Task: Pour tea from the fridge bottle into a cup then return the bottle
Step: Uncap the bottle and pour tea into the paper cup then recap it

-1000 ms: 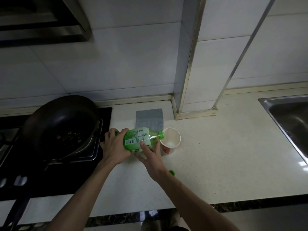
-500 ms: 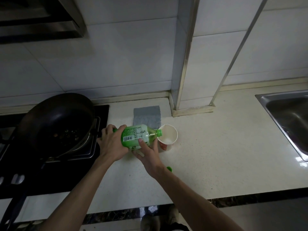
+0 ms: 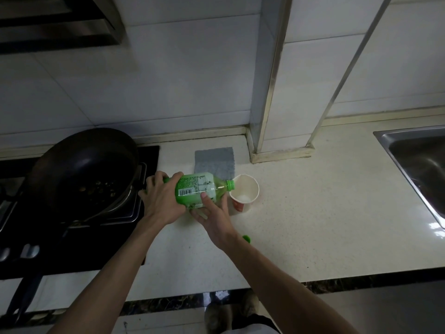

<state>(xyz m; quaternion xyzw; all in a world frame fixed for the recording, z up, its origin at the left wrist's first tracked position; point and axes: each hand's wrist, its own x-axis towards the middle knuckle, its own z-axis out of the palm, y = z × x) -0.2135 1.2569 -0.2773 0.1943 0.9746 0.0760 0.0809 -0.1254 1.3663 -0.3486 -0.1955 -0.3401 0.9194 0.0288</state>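
This is the pouring step. The left grip [image 3: 160,201] holds the bottom end of the green bottle [image 3: 195,190], fingers wrapped round it. The right grip [image 3: 214,218] holds it from below, thumb on the label. The bottle lies almost on its side, its mouth just over the paper cup [image 3: 248,186] near the table's [image 3: 313,213] back edge. I cannot see tea running. Next, I think, tip slowly, then fetch the green cap [image 3: 246,238] nearer the front edge.
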